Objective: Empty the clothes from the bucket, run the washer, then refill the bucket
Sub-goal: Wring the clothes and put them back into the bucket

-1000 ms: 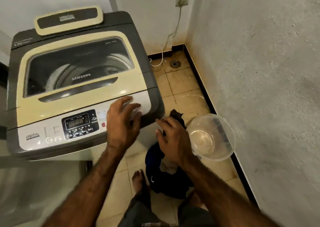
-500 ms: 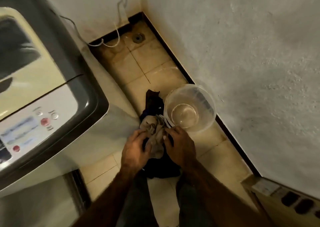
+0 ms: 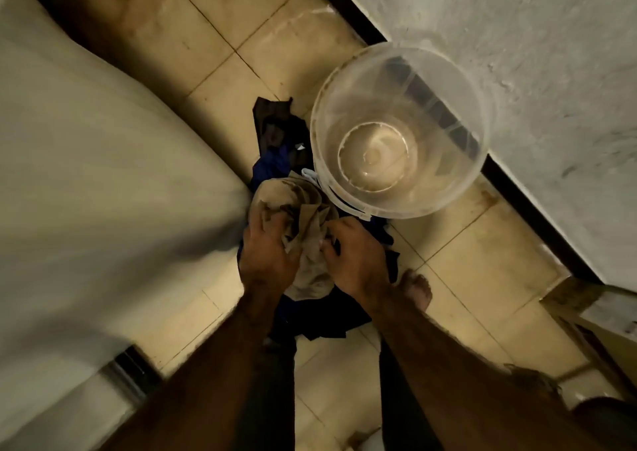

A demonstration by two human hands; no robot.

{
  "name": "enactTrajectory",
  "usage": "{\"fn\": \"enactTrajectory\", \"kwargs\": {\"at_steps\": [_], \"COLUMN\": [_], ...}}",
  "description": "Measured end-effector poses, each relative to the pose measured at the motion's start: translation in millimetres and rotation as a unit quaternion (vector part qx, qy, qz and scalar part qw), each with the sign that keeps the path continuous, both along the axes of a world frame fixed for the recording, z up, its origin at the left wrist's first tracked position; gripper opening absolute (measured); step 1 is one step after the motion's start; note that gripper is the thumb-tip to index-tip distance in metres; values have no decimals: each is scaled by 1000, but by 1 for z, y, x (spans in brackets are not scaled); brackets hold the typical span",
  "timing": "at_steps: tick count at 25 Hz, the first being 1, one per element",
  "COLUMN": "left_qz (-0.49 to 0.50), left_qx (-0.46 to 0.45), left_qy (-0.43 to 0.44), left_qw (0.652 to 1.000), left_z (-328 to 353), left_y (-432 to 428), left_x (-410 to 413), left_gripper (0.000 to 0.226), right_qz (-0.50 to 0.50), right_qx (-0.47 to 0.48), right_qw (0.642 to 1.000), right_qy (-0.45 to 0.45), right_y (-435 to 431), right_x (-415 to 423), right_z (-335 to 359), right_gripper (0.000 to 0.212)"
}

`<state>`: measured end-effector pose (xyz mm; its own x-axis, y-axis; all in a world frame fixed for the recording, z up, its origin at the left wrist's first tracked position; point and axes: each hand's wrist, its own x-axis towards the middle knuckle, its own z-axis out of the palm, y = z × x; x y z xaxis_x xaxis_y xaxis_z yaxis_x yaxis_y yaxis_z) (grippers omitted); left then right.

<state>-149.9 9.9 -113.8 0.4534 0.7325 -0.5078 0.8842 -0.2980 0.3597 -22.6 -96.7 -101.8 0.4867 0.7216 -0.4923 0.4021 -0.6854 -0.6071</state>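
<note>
Two-handed clench on beige cloth (image 3: 303,209): left hand (image 3: 272,254) and right hand (image 3: 355,261), fingers curled into it. Sits atop dark clothes pile (image 3: 272,154) on tiled floor (image 3: 465,261), just beside clear bucket (image 3: 458,147) (upright, by the wall (image 3: 517,36)). Far left: washer (image 3: 103,174) flank.

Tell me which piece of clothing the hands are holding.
The crumpled beige cloth, gripped by the left hand and right hand; the dark blue clothes and black garment lie on the floor.
</note>
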Motion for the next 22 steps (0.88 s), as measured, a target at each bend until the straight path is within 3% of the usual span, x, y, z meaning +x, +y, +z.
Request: {"fn": "enactTrajectory", "kwargs": {"at_steps": [4,7,10,14,16,18,20,22], "left_qz": [-8,-68,-81,-30,6,62,101,131], "left_qx": [-25,19,35,34,57,8,-77,-118], "left_qy": [27,56,54,-37,-106,-178,-237,-285], "left_qw": [999,996,995,998,993,982,963,942], "left_z": [-53,-71,-64,-14,24,60,86,97], "left_y": [14,11,16,14,1,-4,-10,-16], "left_x": [9,12,13,13,12,17,30,53], "left_gripper": [96,75,45,32,32,36,33,25], "right_qz": [-61,-176,-218,-297,-377,-435,-446,-452], "right_qx": [-21,-53,-73,4,94,146,145,146], "right_qw": [996,967,943,921,879,848,866,863], "right_qy": [68,177,240,251,278,263,175,173], "right_y": [12,27,36,36,35,32,27,27], "right_x": [-12,-21,-22,-18,-11,-3,4,14], "right_z": [-50,-71,-67,-25,5,35,54,61], "right_gripper": [35,47,32,20,23,26,38,54]}}
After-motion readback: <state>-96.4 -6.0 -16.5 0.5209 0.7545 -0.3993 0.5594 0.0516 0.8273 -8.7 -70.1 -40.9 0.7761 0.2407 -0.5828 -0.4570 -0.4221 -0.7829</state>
